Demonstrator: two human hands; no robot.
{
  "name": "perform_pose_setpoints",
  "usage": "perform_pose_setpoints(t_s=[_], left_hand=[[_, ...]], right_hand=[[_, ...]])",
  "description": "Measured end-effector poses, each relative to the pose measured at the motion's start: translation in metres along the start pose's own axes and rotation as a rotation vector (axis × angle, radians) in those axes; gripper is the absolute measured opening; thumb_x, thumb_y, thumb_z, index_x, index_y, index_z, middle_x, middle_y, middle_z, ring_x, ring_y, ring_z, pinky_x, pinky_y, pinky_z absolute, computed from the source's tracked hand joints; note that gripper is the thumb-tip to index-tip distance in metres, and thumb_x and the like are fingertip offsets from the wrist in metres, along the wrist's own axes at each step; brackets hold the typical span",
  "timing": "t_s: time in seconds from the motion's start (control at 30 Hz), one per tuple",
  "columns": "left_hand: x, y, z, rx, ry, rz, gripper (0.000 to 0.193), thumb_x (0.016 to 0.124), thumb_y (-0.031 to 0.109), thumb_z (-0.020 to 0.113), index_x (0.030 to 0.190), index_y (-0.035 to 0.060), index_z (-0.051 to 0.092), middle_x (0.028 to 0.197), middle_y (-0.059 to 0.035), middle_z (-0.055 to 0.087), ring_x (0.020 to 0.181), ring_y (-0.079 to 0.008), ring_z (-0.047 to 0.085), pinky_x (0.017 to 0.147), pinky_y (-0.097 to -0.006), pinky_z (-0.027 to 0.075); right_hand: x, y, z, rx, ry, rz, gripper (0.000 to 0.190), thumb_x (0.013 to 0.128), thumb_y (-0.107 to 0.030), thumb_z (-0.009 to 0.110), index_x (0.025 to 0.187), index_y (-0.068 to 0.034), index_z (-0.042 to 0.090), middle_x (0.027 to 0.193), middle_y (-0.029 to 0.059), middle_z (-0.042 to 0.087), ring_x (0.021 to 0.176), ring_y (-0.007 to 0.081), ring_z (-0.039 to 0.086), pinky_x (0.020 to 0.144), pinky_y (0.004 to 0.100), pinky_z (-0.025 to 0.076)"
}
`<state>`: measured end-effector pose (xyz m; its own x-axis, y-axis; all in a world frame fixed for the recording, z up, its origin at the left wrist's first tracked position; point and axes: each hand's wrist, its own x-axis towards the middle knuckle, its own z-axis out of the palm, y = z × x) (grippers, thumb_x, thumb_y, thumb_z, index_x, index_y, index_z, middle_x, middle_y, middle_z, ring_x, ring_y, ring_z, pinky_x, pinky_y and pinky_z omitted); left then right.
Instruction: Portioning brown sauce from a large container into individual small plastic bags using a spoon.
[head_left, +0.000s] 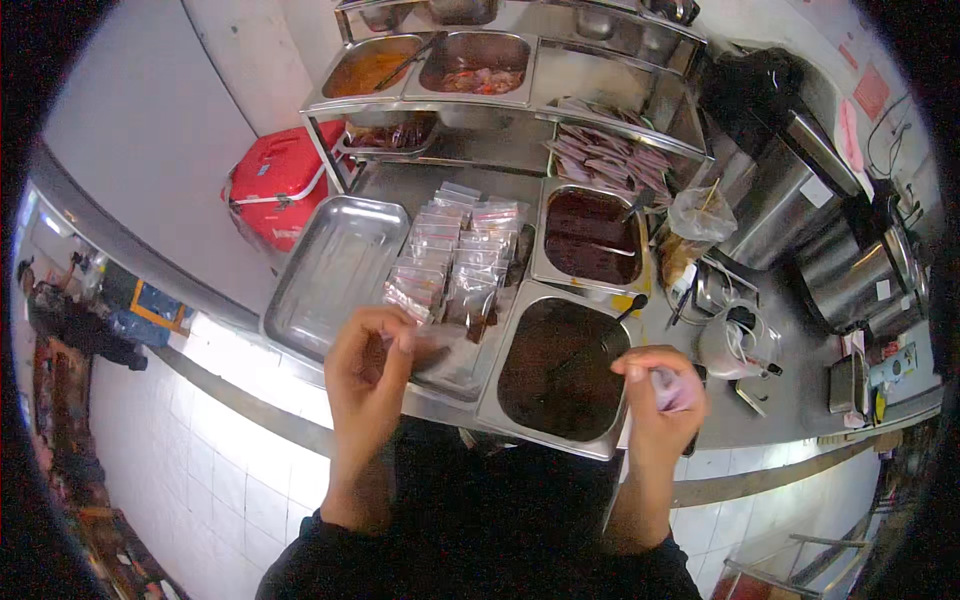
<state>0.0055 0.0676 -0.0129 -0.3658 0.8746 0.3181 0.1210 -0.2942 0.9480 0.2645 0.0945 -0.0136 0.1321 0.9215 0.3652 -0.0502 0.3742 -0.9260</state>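
My left hand (367, 367) pinches the top of a small clear plastic bag (436, 349) with something brown in it. The bag hangs over the near end of a metal tray (457, 381), where filled zip bags (480, 259) lie overlapping in two rows. My right hand (664, 397) is at the right rim of a deep steel pan (506, 390) of dark brown sauce, thumb and forefinger together. Pale, crumpled plastic (670, 388) shows inside its curled fingers; its exact form is unclear. A black-handled spoon (634, 306) rests in the sauce.
Left lies a bare steel tray (330, 277), with a red cooler box (277, 176) behind. A second sauce pan (592, 236) and stacked flat packets (611, 161) stand farther back, below shelf pans (476, 67). A white pitcher (731, 345) and large steel pots (784, 199) stand right.
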Motion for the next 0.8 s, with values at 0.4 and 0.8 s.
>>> perform_pose_setpoints(t_s=[0.4,0.8], left_hand=[[0.056,-0.056,0.014,1.058,-0.025,0.561,0.016,0.084,0.006,0.071,0.099,0.0075,0.064,0.108,-0.0104,0.065,0.099,-0.0244,0.063,0.089,-0.0329,0.048],[-0.048,0.020,0.048,0.159,-0.538,0.202,0.019,0.079,0.007,0.079,0.097,0.0030,0.072,0.094,-0.0107,0.072,0.084,-0.0245,0.068,0.074,-0.0324,0.052]], right_hand=[[-0.012,-0.006,-0.008,-0.012,0.047,0.081,0.006,0.090,0.004,0.065,0.095,0.002,0.067,0.090,0.0109,0.070,0.077,0.0121,0.063,0.071,0.0242,0.049],[-0.029,-0.008,0.032,-0.007,-0.392,-0.179,0.029,0.086,-0.014,0.075,0.112,-0.004,0.067,0.128,0.0148,0.045,0.092,0.0195,0.050,0.078,0.0316,0.044]])
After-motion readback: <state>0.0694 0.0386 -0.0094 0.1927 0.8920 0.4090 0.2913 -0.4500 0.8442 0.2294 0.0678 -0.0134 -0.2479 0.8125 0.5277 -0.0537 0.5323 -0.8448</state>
